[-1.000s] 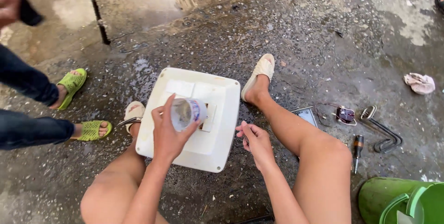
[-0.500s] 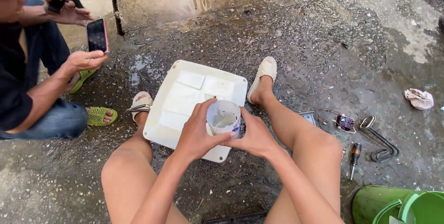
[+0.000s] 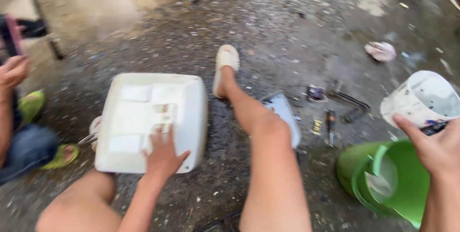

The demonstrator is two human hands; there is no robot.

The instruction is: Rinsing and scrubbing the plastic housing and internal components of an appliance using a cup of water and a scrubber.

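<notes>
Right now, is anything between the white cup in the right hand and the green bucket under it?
Nothing visible. The right hand holds the white cup tilted just above the green bucket, whose open mouth faces it with no object between. The left hand rests apart on the white square cover.

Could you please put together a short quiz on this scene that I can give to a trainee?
1. True or false: the left hand rests flat on the white square panel.
2. What does the right hand hold? A) a screwdriver B) a white cup C) a sandal
3. Which container lies on its side below the white cup?

Key
1. True: the palm lies on the panel's near edge.
2. B: the fingers hold the cup by its lower rim, tilted.
3. The green bucket, its mouth turned toward the camera.
</notes>
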